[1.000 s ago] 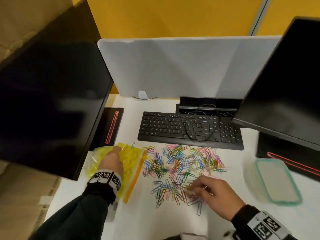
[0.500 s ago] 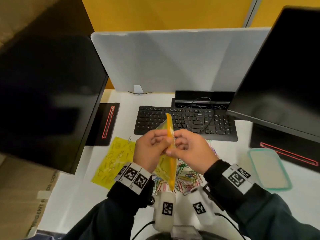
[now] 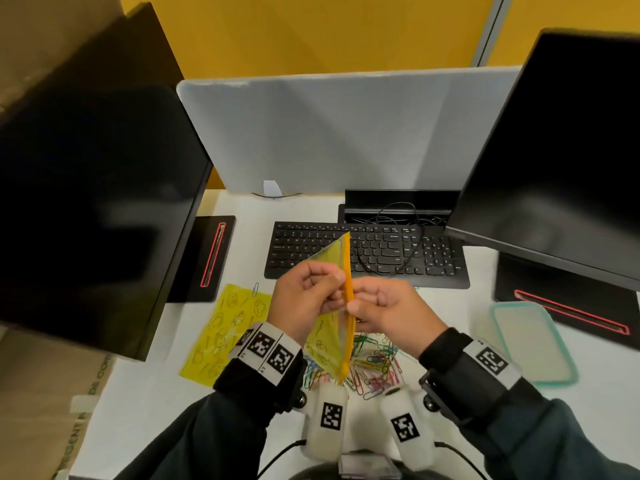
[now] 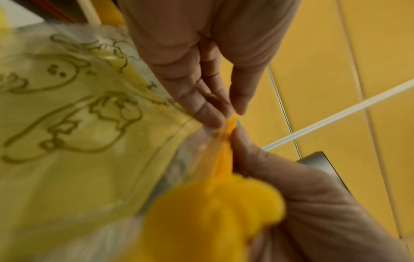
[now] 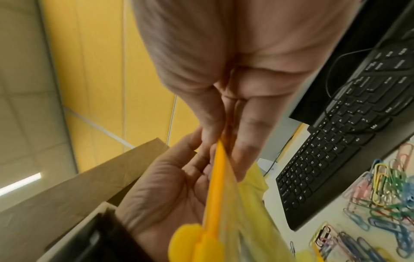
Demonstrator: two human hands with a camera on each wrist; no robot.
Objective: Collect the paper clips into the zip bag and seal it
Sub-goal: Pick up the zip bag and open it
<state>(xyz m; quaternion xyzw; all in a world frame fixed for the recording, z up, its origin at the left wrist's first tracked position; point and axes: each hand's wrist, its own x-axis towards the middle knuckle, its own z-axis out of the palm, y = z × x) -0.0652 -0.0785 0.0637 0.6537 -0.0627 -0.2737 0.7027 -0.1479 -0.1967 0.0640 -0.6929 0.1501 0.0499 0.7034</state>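
Note:
A yellow printed zip bag (image 3: pixel 325 348) with an orange zip strip (image 3: pixel 348 278) is held upright, edge-on, above the desk. My left hand (image 3: pixel 336 293) pinches the strip from the left and my right hand (image 3: pixel 354 304) pinches it from the right, fingertips nearly meeting. In the left wrist view the bag (image 4: pixel 78 124) hangs left of the pinching fingers (image 4: pixel 210 115), with the orange slider tab (image 4: pixel 215 209) blurred below. The right wrist view shows the strip (image 5: pixel 218 168) between both hands. Coloured paper clips (image 3: pixel 374 362) lie in a pile beneath the hands, partly hidden.
A second yellow bag (image 3: pixel 228 330) lies flat at the left with one clip (image 3: pixel 255 289) beside it. A black keyboard (image 3: pixel 367 252) with a cable sits behind. Two dark monitors flank the desk. A green-rimmed lid (image 3: pixel 533 344) lies right.
My left hand lifted a bag off the desk and my right hand left the clip pile to join it. Both now pinch the strip, much as half a second ago.

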